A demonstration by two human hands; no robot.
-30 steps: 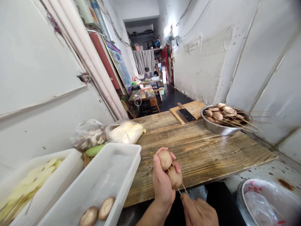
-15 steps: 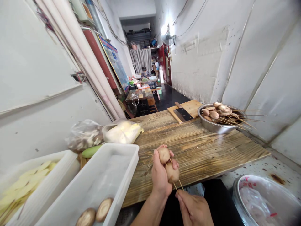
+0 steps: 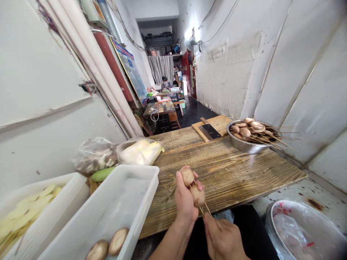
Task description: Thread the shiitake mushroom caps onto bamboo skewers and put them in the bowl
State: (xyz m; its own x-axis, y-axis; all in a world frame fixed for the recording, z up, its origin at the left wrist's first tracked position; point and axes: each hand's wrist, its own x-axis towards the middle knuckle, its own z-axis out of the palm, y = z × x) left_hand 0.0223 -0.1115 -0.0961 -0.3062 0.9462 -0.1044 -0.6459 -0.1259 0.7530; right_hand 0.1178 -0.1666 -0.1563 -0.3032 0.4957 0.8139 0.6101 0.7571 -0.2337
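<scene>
Two round light-brown mushrooms (image 3: 197, 195) sit one beyond the other on a pair of thin wooden skewers (image 3: 207, 208). My left hand (image 3: 184, 196) is wrapped around the mushrooms from the left, its fingertips showing on their far right side. Closer to me, my right hand (image 3: 223, 234) pinches the lower ends of the skewers. Both hands are over the near edge of the wooden table (image 3: 173, 216). To their left, two loose mushrooms (image 3: 118, 241) lie in the near end of a white plastic tray (image 3: 148, 202).
At the back right stands a metal bowl (image 3: 245, 146) of skewered mushrooms, beside a cutting board (image 3: 221, 122) with a cleaver (image 3: 210, 132). A container of pale slices (image 3: 29, 211) and bagged vegetables (image 3: 141, 151) are on the left. A lined bucket (image 3: 300, 231) stands at lower right.
My right hand has shifted slightly up along the skewers, and less of their lower ends shows. The left hand keeps its hold on the mushrooms. The whole view has shifted slightly.
</scene>
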